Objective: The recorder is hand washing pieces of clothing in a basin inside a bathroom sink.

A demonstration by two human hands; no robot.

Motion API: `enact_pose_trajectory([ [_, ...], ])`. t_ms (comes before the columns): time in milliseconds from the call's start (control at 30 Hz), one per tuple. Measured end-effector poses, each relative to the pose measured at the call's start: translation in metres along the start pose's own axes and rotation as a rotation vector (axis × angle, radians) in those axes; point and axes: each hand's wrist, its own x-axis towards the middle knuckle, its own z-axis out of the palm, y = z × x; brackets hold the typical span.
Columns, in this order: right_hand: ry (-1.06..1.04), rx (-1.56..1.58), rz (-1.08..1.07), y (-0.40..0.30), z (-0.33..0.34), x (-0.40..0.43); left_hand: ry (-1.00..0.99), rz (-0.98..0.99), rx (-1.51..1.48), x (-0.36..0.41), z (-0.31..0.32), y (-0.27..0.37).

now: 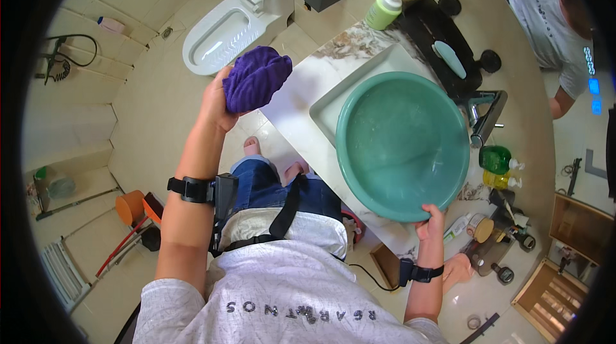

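Note:
A bunched purple cloth is in my left hand, raised to the left of the counter and away from the basin. My right hand grips the near right rim of a round green plastic basin, thumb on top and fingers hidden below. Cloudy water appears to lie in the basin. The basin sits over a white rectangular sink in a marble-patterned countertop. Beyond its right side is a chrome faucet.
A green pump bottle and a black tray with a pale blue soap-like object stand at the back. Green and yellow pump bottles are right of the basin. A squat toilet lies beyond; a mirror is on the right.

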Motion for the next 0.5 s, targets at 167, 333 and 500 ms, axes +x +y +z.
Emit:
enact_pose_trajectory([
  [167, -0.031, -0.002, 0.063, -0.002, 0.002, -0.027, 0.008, -0.002, -0.092, 0.014, -0.046, 0.023],
  [333, -0.011, -0.005, 0.064, 0.008, 0.049, -0.083, 0.085, 0.102, -0.198, 0.014, -0.099, 0.066],
  [500, 0.055, -0.008, 0.025, 0.032, 0.113, -0.125, 0.239, 0.165, -0.25, 0.014, -0.181, 0.119],
])
